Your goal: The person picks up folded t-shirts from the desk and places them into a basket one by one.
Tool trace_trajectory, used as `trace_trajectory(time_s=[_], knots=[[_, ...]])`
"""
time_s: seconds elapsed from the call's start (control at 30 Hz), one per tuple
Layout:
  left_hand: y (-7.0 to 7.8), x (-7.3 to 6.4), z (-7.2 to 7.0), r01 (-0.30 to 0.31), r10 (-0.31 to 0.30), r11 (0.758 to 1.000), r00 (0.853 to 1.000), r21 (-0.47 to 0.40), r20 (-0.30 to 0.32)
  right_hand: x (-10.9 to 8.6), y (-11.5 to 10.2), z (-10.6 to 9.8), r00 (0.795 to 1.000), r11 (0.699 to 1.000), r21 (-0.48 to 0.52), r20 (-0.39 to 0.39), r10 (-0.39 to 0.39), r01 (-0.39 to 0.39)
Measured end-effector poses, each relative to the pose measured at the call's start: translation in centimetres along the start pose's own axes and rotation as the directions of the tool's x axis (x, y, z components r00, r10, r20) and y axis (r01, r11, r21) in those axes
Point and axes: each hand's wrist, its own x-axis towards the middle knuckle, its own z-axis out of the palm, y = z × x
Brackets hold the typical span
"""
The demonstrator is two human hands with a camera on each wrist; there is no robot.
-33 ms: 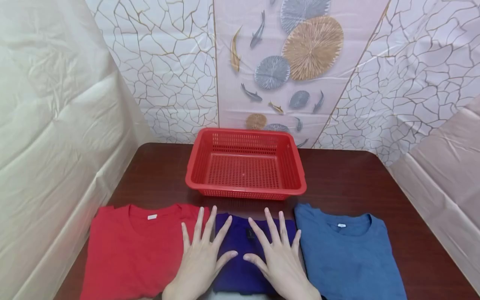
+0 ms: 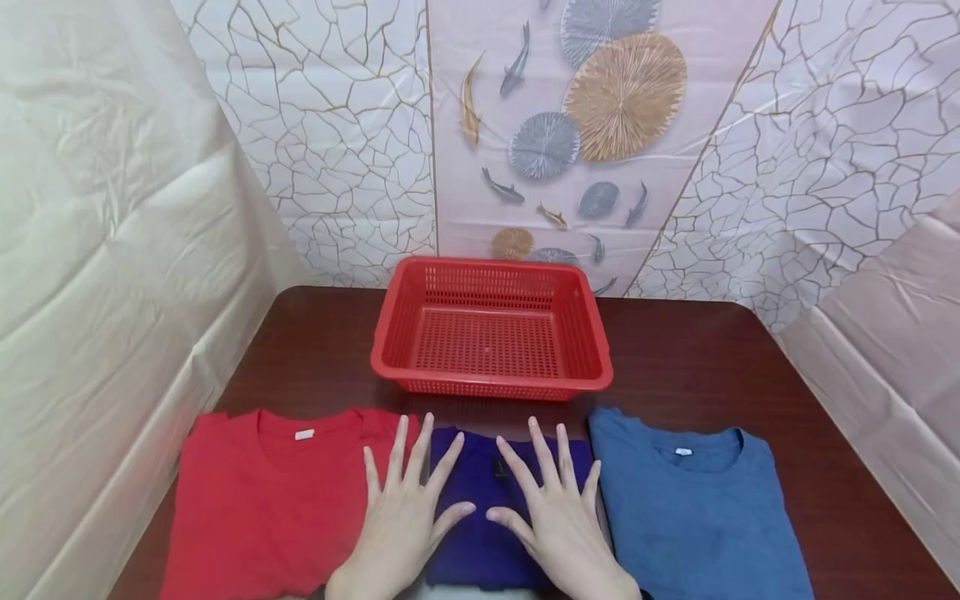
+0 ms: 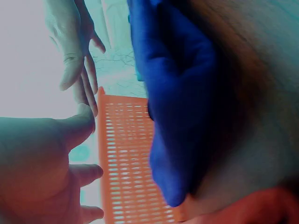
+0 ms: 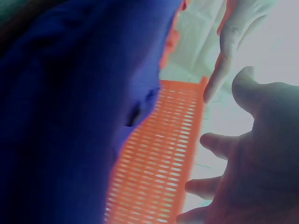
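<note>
Three folded T-shirts lie in a row along the near edge of the table: a red shirt (image 2: 262,500) at left, a dark purple shirt (image 2: 480,533) in the middle, a blue shirt (image 2: 697,517) at right. My left hand (image 2: 401,517) lies flat with fingers spread, over the seam between the red and purple shirts. My right hand (image 2: 555,521) lies flat with spread fingers on the purple shirt. Neither hand grips anything. The left wrist view shows the purple shirt (image 3: 177,116) close up beside my left hand (image 3: 42,163). The right wrist view shows the same purple shirt (image 4: 70,116) beside my right hand (image 4: 252,154).
An empty red mesh basket (image 2: 491,385) stands just behind the shirts at the middle of the dark wooden table (image 2: 315,350). Patterned plastic sheeting closes off the back and both sides. The basket (image 3: 124,163) also shows in the left wrist view.
</note>
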Motion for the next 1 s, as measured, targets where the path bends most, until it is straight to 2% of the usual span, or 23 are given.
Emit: trace_trajectory(time_s=[0.13, 0.33, 0.53, 0.67, 0.77, 0.83, 0.9, 1.0], knots=[[0.1, -0.2, 0.1, -0.003, 0.003, 1.0, 1.0, -0.009, -0.004, -0.1, 0.1, 0.2, 1.0, 1.0, -0.008, -0.008, -0.007, 0.007], [0.2, -0.1, -0.1, -0.002, 0.002, 1.0, 1.0, 0.001, -0.009, -0.1, 0.1, 0.0, 0.997, 0.999, -0.027, -0.066, -0.034, 0.033], [0.2, -0.2, -0.2, 0.0, 0.0, 1.0, 1.0, 0.006, 0.004, -0.3, 0.0, -0.4, 0.999, 1.0, -0.015, -0.037, -0.021, 0.02], [0.1, 0.1, -0.8, 0.009, -0.011, 1.0, 0.998, -0.024, -0.066, 0.0, 0.3, -0.8, 0.996, 1.0, 0.013, -0.091, -0.026, 0.027], [-0.3, 0.5, -1.5, 0.068, -0.074, 0.996, 0.987, -0.049, -0.142, 0.0, 0.9, -1.2, 0.987, 0.999, 0.034, -0.16, 0.01, -0.005], [-0.8, 0.5, -2.0, 0.133, -0.141, 0.989, 0.976, -0.061, -0.164, -0.2, 1.6, -1.4, 0.981, 0.997, 0.05, -0.184, 0.061, -0.053], [-1.4, 0.4, -2.4, 0.205, -0.212, 0.977, 0.966, -0.063, -0.147, -0.6, 2.5, -1.6, 0.975, 0.991, 0.052, -0.183, 0.128, -0.121], [-2.5, 0.2, -2.6, 0.283, -0.291, 0.955, 0.954, -0.092, -0.078, -1.3, 4.4, -2.0, 0.965, 0.975, 0.04, -0.137, 0.224, -0.22]])
